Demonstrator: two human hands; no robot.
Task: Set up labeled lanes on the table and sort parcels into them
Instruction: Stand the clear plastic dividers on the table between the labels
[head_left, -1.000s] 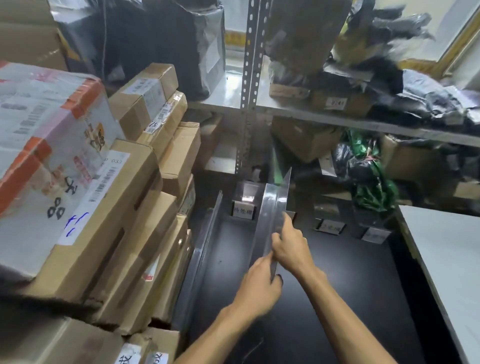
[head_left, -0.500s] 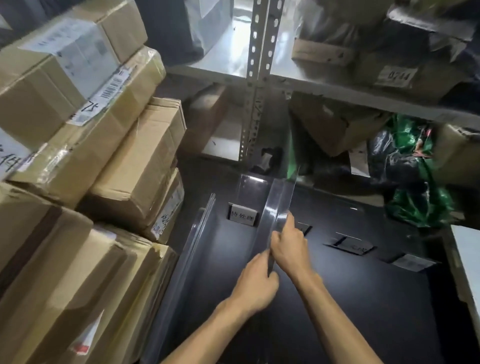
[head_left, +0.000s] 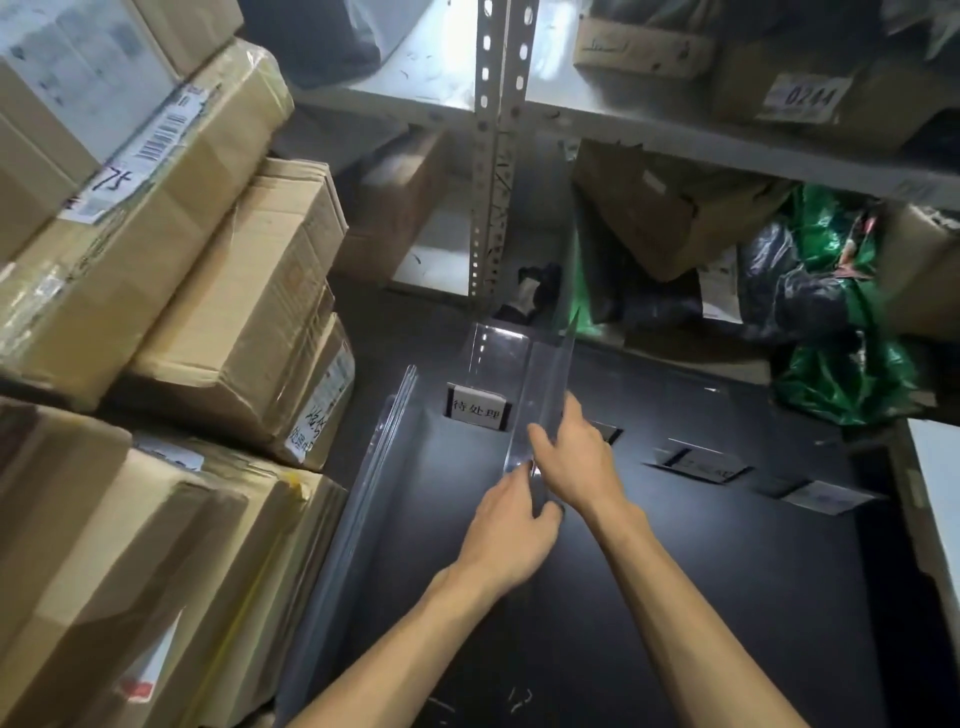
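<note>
Stacked parcels (head_left: 208, 291) crowded the left of the black table (head_left: 727, 571), with spare dividers (head_left: 395, 415) leaning just beside them. Right of the upright label card (head_left: 477, 413), the left hand (head_left: 511, 530) pinched the near end of the clear divider (head_left: 545, 395), which stood on edge. The right hand (head_left: 576, 457) curled its fingers over the top edge. The divider probably wanted holding plumb and square, short of the flat label cards (head_left: 701, 464).

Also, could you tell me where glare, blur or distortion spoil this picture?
Head view: glare streaks the clear divider held by left hand and right hand; cardboard boxes at left and the upper shelf are motion-blurred; the black table is dim.
</note>
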